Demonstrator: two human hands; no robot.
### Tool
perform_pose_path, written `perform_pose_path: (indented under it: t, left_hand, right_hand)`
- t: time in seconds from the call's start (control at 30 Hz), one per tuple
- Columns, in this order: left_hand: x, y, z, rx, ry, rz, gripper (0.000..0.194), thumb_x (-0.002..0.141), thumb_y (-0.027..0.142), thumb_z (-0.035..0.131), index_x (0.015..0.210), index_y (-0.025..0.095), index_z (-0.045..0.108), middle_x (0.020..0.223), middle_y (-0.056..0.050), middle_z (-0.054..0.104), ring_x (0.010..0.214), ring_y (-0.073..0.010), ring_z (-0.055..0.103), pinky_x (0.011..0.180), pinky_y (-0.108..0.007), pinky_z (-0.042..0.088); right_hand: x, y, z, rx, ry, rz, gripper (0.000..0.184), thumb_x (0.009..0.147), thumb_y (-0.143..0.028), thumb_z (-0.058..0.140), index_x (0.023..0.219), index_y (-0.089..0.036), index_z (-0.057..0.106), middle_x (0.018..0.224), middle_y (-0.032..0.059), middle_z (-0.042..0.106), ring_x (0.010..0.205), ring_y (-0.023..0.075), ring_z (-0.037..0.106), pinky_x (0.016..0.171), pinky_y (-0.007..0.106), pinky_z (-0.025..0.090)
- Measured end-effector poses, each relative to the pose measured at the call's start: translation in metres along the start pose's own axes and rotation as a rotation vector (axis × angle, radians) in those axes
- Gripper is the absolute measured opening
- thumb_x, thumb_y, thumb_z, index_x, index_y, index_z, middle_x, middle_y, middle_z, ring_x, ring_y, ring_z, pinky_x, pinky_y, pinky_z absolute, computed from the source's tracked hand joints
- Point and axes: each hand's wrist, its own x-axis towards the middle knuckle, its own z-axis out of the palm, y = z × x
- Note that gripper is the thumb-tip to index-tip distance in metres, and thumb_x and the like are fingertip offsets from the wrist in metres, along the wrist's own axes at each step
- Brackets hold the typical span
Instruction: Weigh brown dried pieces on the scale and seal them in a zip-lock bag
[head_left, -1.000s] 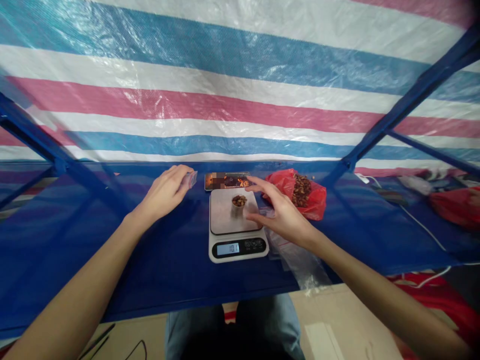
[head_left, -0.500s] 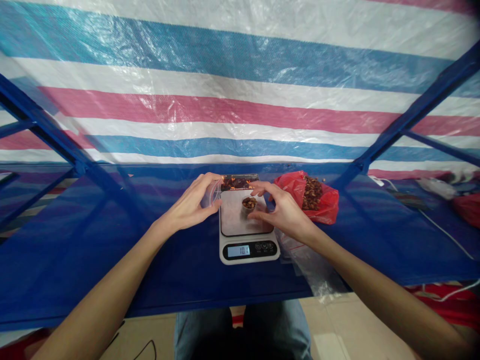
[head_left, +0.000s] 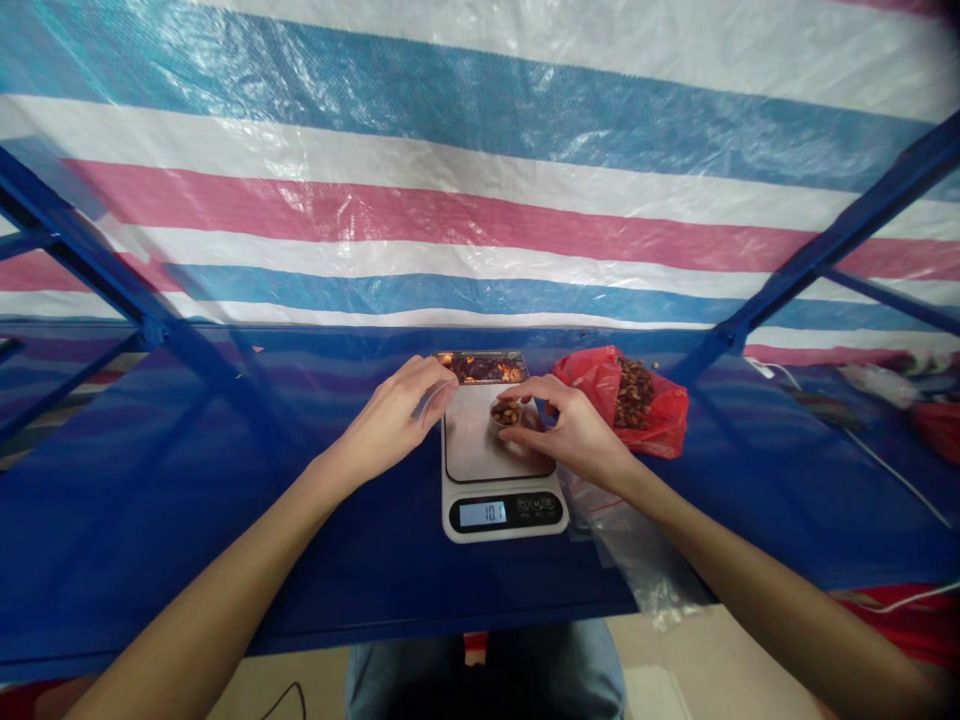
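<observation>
My left hand (head_left: 394,420) pinches a small clear plastic piece (head_left: 432,404) between thumb and fingers, just left of the kitchen scale (head_left: 480,445). The scale's display reads 10.1. On its steel platform stands a small cup (head_left: 506,413) holding brown nuts. My right hand (head_left: 574,430) curves around that cup, with its fingers spread over and beside it. Whether they touch the cup is hard to tell.
A phone (head_left: 484,367) lies behind the scale. A red plastic bag of brown nuts (head_left: 637,400) sits to its right, above a clear zip bag (head_left: 637,555). The blue table (head_left: 165,530) stands before a striped tarp (head_left: 480,210).
Both hands have moved in toward the cup. My left hand has come from beside the phone to the scale's left edge, and the view has shifted slightly. The scale reading stays at 10.1.
</observation>
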Motion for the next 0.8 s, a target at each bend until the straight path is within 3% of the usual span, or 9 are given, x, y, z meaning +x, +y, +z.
perform_pose_path:
  t: [0.07, 0.17, 0.27, 0.6, 0.7, 0.8]
  left_hand:
    - [0.0, 0.003, -0.002, 0.042, -0.025, -0.01, 0.005, 0.101, 0.025, 0.056, 0.105, 0.022, 0.056, 0.104, -0.004, 0.062, 0.098, -0.0224, 0.053, 0.088, -0.037, 0.044]
    - [0.0, 0.006, -0.005, 0.078, -0.048, -0.043, 0.02, 0.092, 0.022, 0.063, 0.107, 0.022, 0.049, 0.104, -0.004, 0.058, 0.098, -0.0237, 0.05, 0.086, -0.039, 0.044]
    - [0.0, 0.006, -0.008, 0.073, -0.029, -0.056, 0.018, 0.091, 0.019, 0.059, 0.104, 0.023, 0.047, 0.099, -0.003, 0.055, 0.096, -0.0232, 0.049, 0.083, -0.037, 0.044]
    - [0.001, 0.003, -0.005, 0.023, 0.128, -0.006, 0.009, 0.095, 0.016, 0.058, 0.1, 0.022, 0.063, 0.099, -0.004, 0.07, 0.098, -0.0225, 0.059, 0.089, -0.039, 0.048]
    - [0.002, 0.004, -0.003, 0.018, 0.143, -0.036, 0.008, 0.092, 0.015, 0.06, 0.092, 0.022, 0.063, 0.095, -0.004, 0.071, 0.097, -0.0226, 0.061, 0.089, -0.039, 0.048]
    - [0.001, 0.005, -0.003, 0.018, 0.146, -0.071, 0.008, 0.09, 0.014, 0.061, 0.087, 0.022, 0.063, 0.093, -0.003, 0.071, 0.097, -0.0224, 0.063, 0.088, -0.038, 0.048]
  right_hand:
    - [-0.001, 0.001, -0.001, 0.018, 0.007, 0.009, 0.032, 0.076, -0.024, 0.092, 0.105, -0.025, 0.08, 0.106, 0.0042, 0.081, 0.1, 0.0256, 0.07, 0.09, 0.041, 0.055]
    - [-0.002, 0.001, -0.002, 0.045, 0.016, 0.033, 0.032, 0.076, -0.027, 0.091, 0.106, -0.025, 0.08, 0.108, 0.005, 0.08, 0.102, 0.0264, 0.072, 0.091, 0.042, 0.056]
    - [-0.002, 0.001, -0.003, 0.068, 0.016, 0.063, 0.032, 0.078, -0.029, 0.089, 0.108, -0.025, 0.079, 0.11, 0.0057, 0.08, 0.104, 0.0268, 0.073, 0.096, 0.044, 0.056]
    - [0.008, 0.002, -0.018, 0.207, 0.09, 0.047, 0.038, 0.083, -0.034, 0.086, 0.119, -0.025, 0.077, 0.121, 0.0074, 0.08, 0.116, 0.0298, 0.074, 0.111, 0.051, 0.054]
    - [0.012, -0.003, -0.017, 0.284, 0.059, 0.046, 0.039, 0.082, -0.034, 0.087, 0.119, -0.025, 0.077, 0.121, 0.0075, 0.079, 0.111, 0.028, 0.075, 0.104, 0.047, 0.059]
    - [0.017, -0.015, -0.008, 0.356, -0.01, 0.032, 0.039, 0.082, -0.031, 0.086, 0.119, -0.024, 0.076, 0.118, 0.0079, 0.077, 0.096, 0.0227, 0.076, 0.091, 0.041, 0.064]
